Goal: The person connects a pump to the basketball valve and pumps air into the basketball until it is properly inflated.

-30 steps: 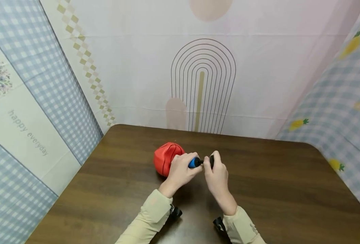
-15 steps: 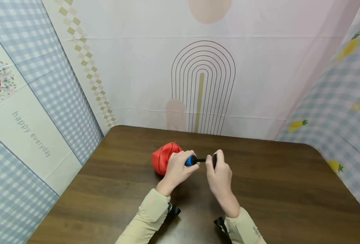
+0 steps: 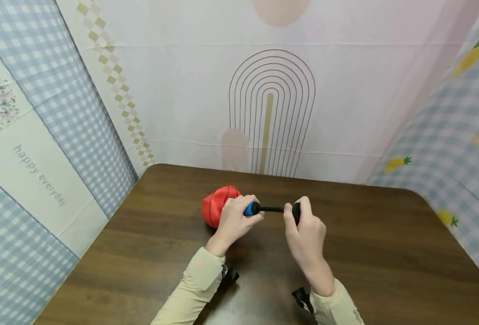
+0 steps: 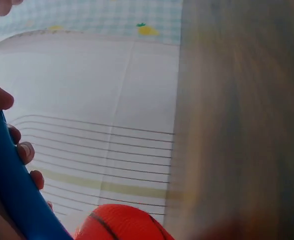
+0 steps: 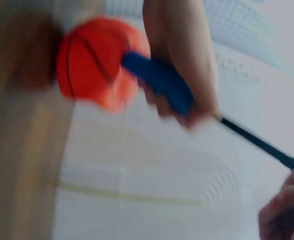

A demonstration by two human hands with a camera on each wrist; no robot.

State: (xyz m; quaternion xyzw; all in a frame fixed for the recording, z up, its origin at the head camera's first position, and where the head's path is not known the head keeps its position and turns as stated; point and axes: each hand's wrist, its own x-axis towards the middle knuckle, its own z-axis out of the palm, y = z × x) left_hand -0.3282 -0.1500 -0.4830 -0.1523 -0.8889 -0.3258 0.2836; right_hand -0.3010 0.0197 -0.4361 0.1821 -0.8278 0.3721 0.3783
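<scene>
A red basketball (image 3: 212,209) with black seams, dented and partly deflated, sits on the table left of centre. My left hand (image 3: 234,219) grips the blue barrel of a hand pump (image 5: 159,81), its fingers curled round it. The barrel's lower end points at the ball and overlaps it in the right wrist view. My right hand (image 3: 307,237) holds the pump's black handle (image 3: 297,212). Between the hands a long stretch of the black rod (image 3: 272,209) shows, drawn out of the barrel. My left hand covers part of the ball in the head view.
The brown wooden table (image 3: 369,243) has rounded far corners. Behind it hangs a pale cloth (image 3: 182,99) with an arch print, and checked cloths (image 3: 446,149) hang at the sides. Both wrists carry black camera mounts (image 3: 302,299).
My right hand has moved right with the handle, so much more rod shows. My left hand, with the barrel, and the ball have shifted slightly left.
</scene>
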